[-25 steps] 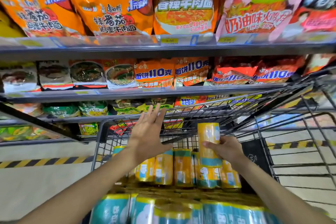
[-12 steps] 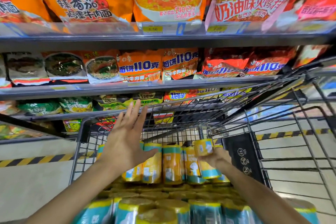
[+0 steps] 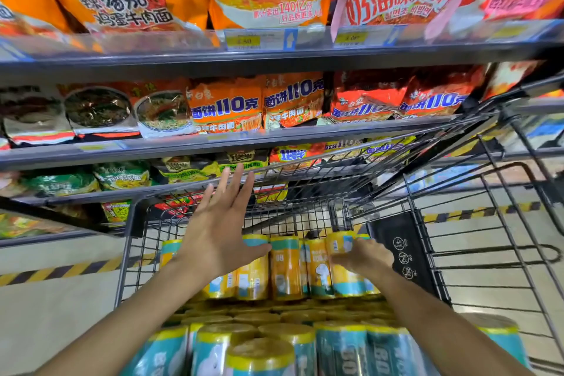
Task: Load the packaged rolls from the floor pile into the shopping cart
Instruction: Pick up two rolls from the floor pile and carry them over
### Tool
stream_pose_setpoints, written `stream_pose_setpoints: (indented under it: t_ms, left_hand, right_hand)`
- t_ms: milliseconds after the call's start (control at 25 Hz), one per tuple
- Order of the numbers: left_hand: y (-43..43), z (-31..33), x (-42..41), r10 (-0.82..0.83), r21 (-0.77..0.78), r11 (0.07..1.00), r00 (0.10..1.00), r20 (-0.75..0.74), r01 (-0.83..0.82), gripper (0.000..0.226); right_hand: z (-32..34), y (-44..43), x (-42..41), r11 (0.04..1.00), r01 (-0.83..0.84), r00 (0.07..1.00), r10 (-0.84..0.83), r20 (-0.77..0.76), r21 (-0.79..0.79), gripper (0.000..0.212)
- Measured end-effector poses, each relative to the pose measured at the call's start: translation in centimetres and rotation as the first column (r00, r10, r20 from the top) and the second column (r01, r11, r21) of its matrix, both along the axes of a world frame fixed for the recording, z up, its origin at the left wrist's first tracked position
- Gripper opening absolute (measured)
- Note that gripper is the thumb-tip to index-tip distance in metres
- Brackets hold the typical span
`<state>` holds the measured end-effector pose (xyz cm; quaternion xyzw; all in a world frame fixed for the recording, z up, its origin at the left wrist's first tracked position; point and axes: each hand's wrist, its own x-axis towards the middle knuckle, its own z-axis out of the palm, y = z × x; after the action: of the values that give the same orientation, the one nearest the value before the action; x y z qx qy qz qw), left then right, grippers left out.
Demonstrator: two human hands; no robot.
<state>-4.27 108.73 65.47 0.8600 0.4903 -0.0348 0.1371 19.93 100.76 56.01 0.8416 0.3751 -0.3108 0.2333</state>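
Here, the shopping cart [image 3: 134, 250] is packed with packaged rolls [image 3: 283, 268] standing upright, more at six o'clock. The right hand [image 3: 363, 256] has its grip wrapped round one roll [image 3: 340, 243] at the far row; the left hand [image 3: 219, 235] hovers at eleven o'clock, grip spread flat.

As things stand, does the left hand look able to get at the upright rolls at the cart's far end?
Probably yes: the left hand is open, already against the upright rolls, with nothing in between.
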Motion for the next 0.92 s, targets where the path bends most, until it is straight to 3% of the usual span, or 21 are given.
stream_pose_setpoints:
  t_ms: [120,200,280,440,520,680,840,920]
  left_hand:
    - [-0.2,0.5,-0.1,-0.017,0.022,1.0,0.998,0.053,0.016,0.114]
    - [-0.1,0.7,0.0,-0.048,0.082,0.996,0.997,0.055,0.044,0.114]
    - [0.1,1.2,0.3,-0.044,0.052,0.998,0.999,0.028,0.043,0.115]
    - [-0.4,2.9,0.6,0.021,0.043,0.999,0.999,0.024,-0.022,0.119]
    - [-1.0,4.2,0.0,0.078,0.042,0.996,0.996,0.053,-0.08,0.119]
    - [-3.4,7.8,-2.1,0.249,0.103,0.963,0.968,0.015,-0.25,0.121]
    - [-8.4,12.5,-5.0,0.451,0.18,0.876,0.892,0.019,-0.447,0.121]
    - [-12.5,14.6,-6.7,0.557,0.24,0.801,0.83,0.039,-0.549,0.122]
  right_hand:
    - [2.0,1.1,0.0,0.991,-0.028,0.998,0.034,-0.046,0.128,0.071]
    - [3.6,2.3,-0.5,0.956,-0.208,0.978,0.21,0.011,0.205,0.087]
    - [6.0,3.2,-1.5,0.885,-0.34,0.939,0.338,0.065,0.319,0.092]
    - [11.5,3.3,-3.5,0.692,-0.429,0.887,0.445,0.125,0.58,0.091]
    - [13.9,2.8,-4.3,0.571,-0.507,0.836,0.509,0.205,0.646,0.092]
    - [18.0,2.3,-5.2,0.482,-0.544,0.762,0.627,0.163,0.686,0.09]
    - [21.6,0.3,-7.5,0.299,-0.589,0.615,0.769,0.175,0.751,0.091]
    - [23.4,-1.5,-9.7,0.188,-0.602,0.498,0.848,0.18,0.776,0.09]
